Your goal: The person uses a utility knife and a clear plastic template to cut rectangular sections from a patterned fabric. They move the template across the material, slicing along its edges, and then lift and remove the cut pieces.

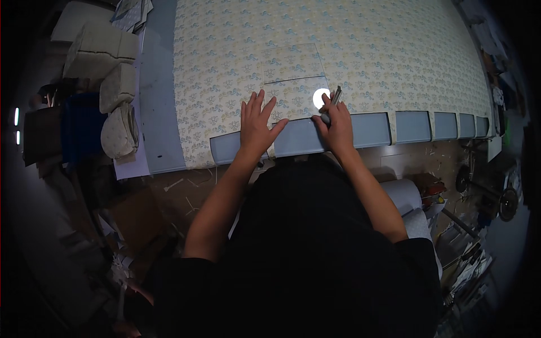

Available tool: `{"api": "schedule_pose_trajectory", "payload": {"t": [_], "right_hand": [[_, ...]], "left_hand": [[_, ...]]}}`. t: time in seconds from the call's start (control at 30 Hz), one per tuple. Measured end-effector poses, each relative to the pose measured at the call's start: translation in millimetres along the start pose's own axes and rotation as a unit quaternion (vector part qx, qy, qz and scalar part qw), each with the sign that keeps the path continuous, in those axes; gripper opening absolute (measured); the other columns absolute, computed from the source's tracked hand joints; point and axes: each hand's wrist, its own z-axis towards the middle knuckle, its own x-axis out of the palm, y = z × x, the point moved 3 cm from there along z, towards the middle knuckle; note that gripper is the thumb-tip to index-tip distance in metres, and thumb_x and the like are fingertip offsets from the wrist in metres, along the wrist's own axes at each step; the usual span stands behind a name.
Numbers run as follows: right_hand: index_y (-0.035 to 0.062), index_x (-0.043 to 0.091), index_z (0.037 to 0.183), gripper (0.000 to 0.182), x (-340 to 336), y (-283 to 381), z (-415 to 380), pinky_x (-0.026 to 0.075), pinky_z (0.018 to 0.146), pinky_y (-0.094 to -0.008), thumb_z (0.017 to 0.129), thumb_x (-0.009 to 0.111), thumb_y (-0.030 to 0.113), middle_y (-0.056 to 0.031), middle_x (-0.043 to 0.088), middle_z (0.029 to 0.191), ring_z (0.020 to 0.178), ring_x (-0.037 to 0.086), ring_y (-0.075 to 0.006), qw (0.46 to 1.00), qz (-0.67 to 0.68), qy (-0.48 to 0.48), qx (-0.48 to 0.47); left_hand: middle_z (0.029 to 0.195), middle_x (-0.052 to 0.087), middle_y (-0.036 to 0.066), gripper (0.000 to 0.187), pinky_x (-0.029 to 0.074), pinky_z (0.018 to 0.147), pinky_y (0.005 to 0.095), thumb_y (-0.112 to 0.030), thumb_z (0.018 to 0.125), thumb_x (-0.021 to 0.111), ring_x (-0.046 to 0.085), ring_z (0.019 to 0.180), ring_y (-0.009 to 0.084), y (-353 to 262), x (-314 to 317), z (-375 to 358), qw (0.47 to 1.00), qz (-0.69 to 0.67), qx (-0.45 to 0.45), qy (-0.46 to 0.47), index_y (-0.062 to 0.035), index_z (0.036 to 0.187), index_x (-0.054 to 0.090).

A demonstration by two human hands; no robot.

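My left hand (257, 127) lies flat with spread fingers at the near edge of a cream sheet (225, 56) patterned in blue and yellow. Between my hands is what looks like a clear plate (296, 96), its outline faint, with a bright glare spot near its right side. My right hand (338, 127) is closed around a slim grey cutter, apparently a utility knife (338, 92), whose tip points away from me. That hand rests at the plate's right side. A dark straight line crosses the sheet just beyond my fingers.
Rectangular openings along the sheet's near edge expose the blue-grey tabletop (160, 84). Stacked pale folded pieces (104, 50) stand at the left beside a dark blue container (83, 127). Scraps (174, 185) litter the floor, and rolls (401, 197) stand at my right.
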Motion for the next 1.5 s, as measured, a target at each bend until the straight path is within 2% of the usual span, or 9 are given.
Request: {"api": "schedule_pose_trajectory", "payload": {"t": [0.1, 0.33, 0.6, 0.8, 1.1, 1.23, 1.3, 1.5], "right_hand": [[0.0003, 0.062, 0.13, 0.054, -0.9, 1.8, -0.6, 0.046, 0.1, -0.0494, 0.081, 0.083, 0.012, -0.0178, 0.066, 0.114, 0.12, 0.058, -0.041, 1.0, -0.017, -0.009, -0.02], [0.0004, 0.062, 0.13, 0.054, 0.5, -1.1, -0.4, 0.046, 0.101, -0.0492, 0.081, 0.083, 0.011, -0.0168, 0.067, 0.112, 0.122, 0.058, -0.0399, 0.999, -0.013, -0.012, -0.027], [0.0011, 0.058, 0.139, 0.065, 1.8, -3.3, -1.0, 0.047, 0.098, -0.0466, 0.08, 0.083, 0.011, -0.0126, 0.07, 0.103, 0.103, 0.06, -0.0372, 0.999, -0.028, -0.017, -0.038], [0.0015, 0.057, 0.141, 0.065, 3.3, -5.0, -2.4, 0.043, 0.106, -0.0511, 0.082, 0.083, 0.011, -0.0122, 0.071, 0.098, 0.107, 0.061, -0.0371, 0.998, -0.023, -0.023, -0.048], [0.002, 0.056, 0.142, 0.066, 4.0, -6.2, -2.5, 0.041, 0.111, -0.0522, 0.082, 0.082, 0.011, -0.0125, 0.071, 0.098, 0.11, 0.062, -0.0382, 0.999, -0.02, -0.015, -0.038], [0.0024, 0.057, 0.141, 0.065, 3.5, -6.8, -3.0, 0.041, 0.112, -0.0517, 0.082, 0.082, 0.012, -0.0131, 0.071, 0.099, 0.108, 0.062, -0.0385, 1.0, -0.011, -0.007, -0.015], [0.0024, 0.057, 0.14, 0.064, 2.9, -5.1, -2.4, 0.045, 0.106, -0.0503, 0.082, 0.083, 0.012, -0.0133, 0.071, 0.101, 0.104, 0.062, -0.0381, 0.997, -0.042, -0.033, -0.049], [0.0016, 0.058, 0.139, 0.064, 0.1, -1.6, -1.3, 0.048, 0.096, -0.0476, 0.081, 0.083, 0.01, -0.0122, 0.069, 0.103, 0.105, 0.061, -0.0371, 1.0, -0.01, -0.009, -0.019]], "left_hand": [[0.158, 0.044, 0.019, 0.068, 0.022, 0.123, 0.0606, -0.048, 0.086, 0.079, 0.034, 0.151, 0.0404, 0.4, 0.7, -0.7, 1.0, 0.003, 0.005, -0.005, -0.0114, 0.141, 0.062], [0.158, 0.044, 0.019, 0.065, 0.021, 0.123, 0.0601, -0.048, 0.086, 0.079, 0.034, 0.15, 0.0399, 0.7, -0.3, 0.3, 1.0, -0.008, 0.002, -0.005, -0.0124, 0.139, 0.064], [0.158, 0.044, 0.018, 0.065, 0.021, 0.123, 0.0599, -0.046, 0.086, 0.079, 0.033, 0.151, 0.0392, 0.1, -2.2, 0.8, 1.0, -0.007, -0.005, -0.005, -0.0123, 0.139, 0.064], [0.159, 0.043, 0.02, 0.065, 0.021, 0.123, 0.0598, -0.046, 0.087, 0.079, 0.032, 0.151, 0.0411, -1.1, -4.0, 1.2, 1.0, -0.026, -0.007, 0.006, -0.0102, 0.139, 0.064], [0.158, 0.044, 0.021, 0.065, 0.021, 0.123, 0.06, -0.045, 0.086, 0.08, 0.034, 0.149, 0.0422, -0.1, -2.7, 0.9, 1.0, -0.025, 0.001, 0.003, -0.0098, 0.138, 0.065], [0.156, 0.046, 0.018, 0.065, 0.021, 0.123, 0.0607, -0.049, 0.086, 0.079, 0.033, 0.151, 0.0393, 1.5, -1.1, 0.5, 1.0, -0.021, 0.001, 0.0, -0.0124, 0.138, 0.065], [0.156, 0.046, 0.018, 0.065, 0.021, 0.123, 0.0608, -0.049, 0.086, 0.079, 0.032, 0.151, 0.0393, 1.2, -0.1, 0.0, 1.0, -0.021, 0.002, -0.001, -0.0123, 0.138, 0.065], [0.157, 0.046, 0.018, 0.065, 0.021, 0.122, 0.0617, -0.048, 0.085, 0.08, 0.034, 0.15, 0.039, 0.0, 0.5, 0.4, 1.0, -0.029, 0.01, -0.006, -0.0119, 0.138, 0.065]]}}
